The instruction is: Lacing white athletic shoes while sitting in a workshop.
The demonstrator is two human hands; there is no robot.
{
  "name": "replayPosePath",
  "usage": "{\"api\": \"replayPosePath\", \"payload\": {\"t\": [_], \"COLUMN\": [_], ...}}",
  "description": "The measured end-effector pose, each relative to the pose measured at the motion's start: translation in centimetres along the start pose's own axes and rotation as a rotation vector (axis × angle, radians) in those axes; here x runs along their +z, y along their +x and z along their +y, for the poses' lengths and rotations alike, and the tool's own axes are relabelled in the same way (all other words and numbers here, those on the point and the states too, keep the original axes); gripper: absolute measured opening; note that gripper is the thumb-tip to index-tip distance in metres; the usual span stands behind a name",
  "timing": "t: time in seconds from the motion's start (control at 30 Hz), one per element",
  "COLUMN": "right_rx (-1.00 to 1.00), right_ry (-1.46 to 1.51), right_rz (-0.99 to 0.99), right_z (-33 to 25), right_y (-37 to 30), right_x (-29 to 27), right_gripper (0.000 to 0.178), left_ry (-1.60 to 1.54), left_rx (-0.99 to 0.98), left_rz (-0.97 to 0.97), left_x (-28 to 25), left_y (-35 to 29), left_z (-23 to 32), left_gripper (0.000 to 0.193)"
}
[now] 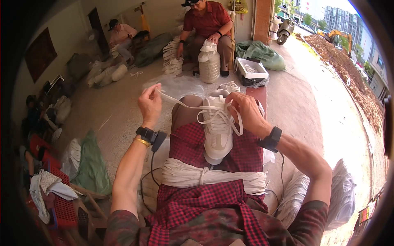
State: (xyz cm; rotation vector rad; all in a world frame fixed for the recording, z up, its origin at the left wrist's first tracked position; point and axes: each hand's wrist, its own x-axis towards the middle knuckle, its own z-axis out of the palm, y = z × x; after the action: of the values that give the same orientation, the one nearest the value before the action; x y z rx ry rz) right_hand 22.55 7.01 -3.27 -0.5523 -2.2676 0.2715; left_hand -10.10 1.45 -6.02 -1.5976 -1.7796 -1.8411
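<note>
A white sneaker (217, 135) rests between my knees, its toe toward me and laces looped across its front. My left hand (150, 102), raised to the left of the shoe, pinches one end of the white shoelace (177, 101), which stretches across to the eyelets. At the shoe's upper right side, my right hand (246, 110) is closed with its fingers at the lacing near the collar; a loop of lace hangs below it. A tied bundle of white laces (213, 179) lies across my lap on a red checked apron (188, 149).
Another white shoe (229, 87) sits just beyond. Ahead, a person (209, 24) handles stacked white shoe parts (209, 65); another person (122, 35) sits farther left. A white box (251, 67) and green sack (262, 54) stand far right. Plastic-wrapped bundles (342, 194) lie by my right elbow.
</note>
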Motion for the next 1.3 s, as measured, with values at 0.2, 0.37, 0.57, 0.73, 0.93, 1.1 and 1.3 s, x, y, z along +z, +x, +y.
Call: {"api": "replayPosePath", "payload": {"t": [0.2, 0.37, 0.57, 0.73, 0.93, 1.1, 1.3], "right_rx": [0.042, -0.12, -0.181, -0.152, -0.183, -0.17, 0.171], "right_ry": [-0.082, -0.311, -0.41, -0.398, -0.364, -0.183, -0.07], "right_rz": [-0.317, -0.354, -0.428, -0.433, -0.491, -0.582, -0.876], "right_z": [0.5, 0.3, -1.0, -0.9, -0.2, 2.1, 2.4], "right_y": [0.7, 1.7, 2.6, 2.7, 3.6, 5.2, 6.0], "right_x": [-2.0, -2.4, -2.9, -2.9, -3.2, -3.7, -5.4], "right_gripper": [0.017, 0.011, 0.013, 0.008, 0.021, 0.025, 0.034], "left_ry": [-0.574, -0.465, -0.43, -0.387, -0.269, -0.35, -0.162], "left_rx": [-0.281, -0.247, -0.204, -0.121, -0.049, -0.171, 0.03], "left_rz": [-0.575, -0.617, -0.541, -0.437, -0.327, -0.418, -0.616], "left_x": [4.0, 3.4, 4.1, 5.0, 5.8, 6.6, 5.1], "left_y": [-2.2, -4.1, -5.0, -5.4, -6.3, -6.0, -3.0], "left_z": [5.6, 6.2, 5.5, 6.8, 6.8, 6.7, 8.0], "left_gripper": [0.019, 0.011, 0.007, 0.008, 0.013, 0.012, 0.021]}}
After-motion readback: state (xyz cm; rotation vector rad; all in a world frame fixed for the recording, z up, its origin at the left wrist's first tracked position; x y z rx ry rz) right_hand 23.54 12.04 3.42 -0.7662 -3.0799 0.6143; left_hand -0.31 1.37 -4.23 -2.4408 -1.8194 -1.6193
